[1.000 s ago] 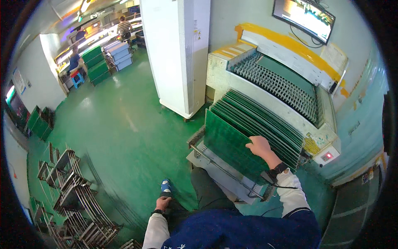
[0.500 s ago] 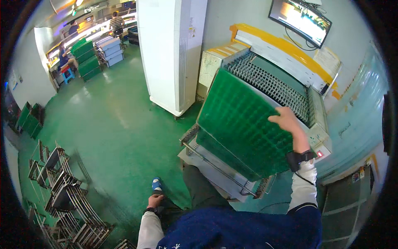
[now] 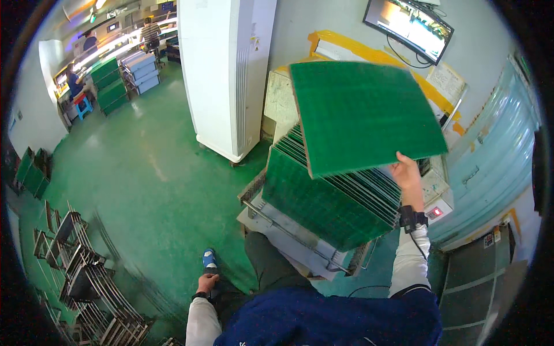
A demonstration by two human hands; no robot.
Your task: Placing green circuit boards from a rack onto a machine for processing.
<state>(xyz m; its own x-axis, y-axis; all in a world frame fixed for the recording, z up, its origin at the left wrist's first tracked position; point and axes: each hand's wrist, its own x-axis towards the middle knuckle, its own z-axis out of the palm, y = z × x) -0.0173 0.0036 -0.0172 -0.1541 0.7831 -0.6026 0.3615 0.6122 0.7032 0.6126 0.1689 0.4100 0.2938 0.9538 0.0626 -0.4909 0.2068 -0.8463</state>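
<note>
My right hand (image 3: 407, 177) grips a large green circuit board panel (image 3: 369, 115) at its near right edge, thumb on the upper face. The panel is raised and tilted, covering much of the machine behind it. Under it, many similar green panels (image 3: 329, 205) stand close together on edge in a rack (image 3: 297, 236) with metal rods. My left hand (image 3: 208, 282) hangs low by my left leg, away from the panels; its fingers are curled, with nothing visible in them.
The conveyor machine (image 3: 281, 104) stands against the wall beneath a screen (image 3: 408, 29). A tall white cabinet (image 3: 222, 75) rises left of it. Empty metal racks (image 3: 86, 271) sit on the floor at left. Stacked green panels (image 3: 108, 83), blue bins (image 3: 140, 72) and seated people (image 3: 75, 81) are farther back.
My right hand has swung the panel up and back toward the machine, uncovering the tops of the racked panels. My left hand stays low by my leg. The whole view has shifted slightly.
</note>
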